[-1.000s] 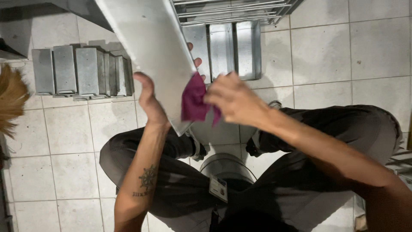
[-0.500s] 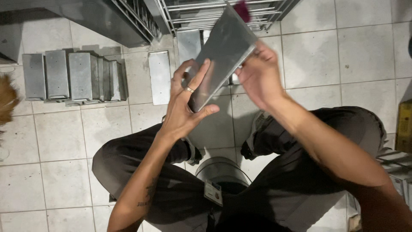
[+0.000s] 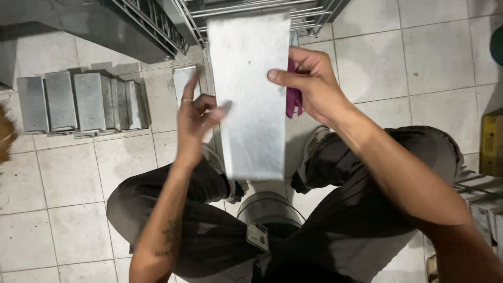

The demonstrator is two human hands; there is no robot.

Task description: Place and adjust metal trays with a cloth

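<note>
The flat grey metal panel (image 3: 250,94) is held upright over the person's lap, in front of the wire rack (image 3: 251,8). The right hand (image 3: 309,86) pinches the panel's right edge, thumb on the front, with a magenta cloth (image 3: 291,99) pressed behind it. The left hand (image 3: 195,118) touches the panel's left edge, fingers half curled, index raised. To handle it well, steady both edges and keep the cloth flat on the surface. Left of the panel, a row of rectangular metal pans (image 3: 78,102) lies on the tiled floor (image 3: 382,57), bottoms up, contents unseen. Below it stands a round steel container (image 3: 270,209), mostly hidden
</note>
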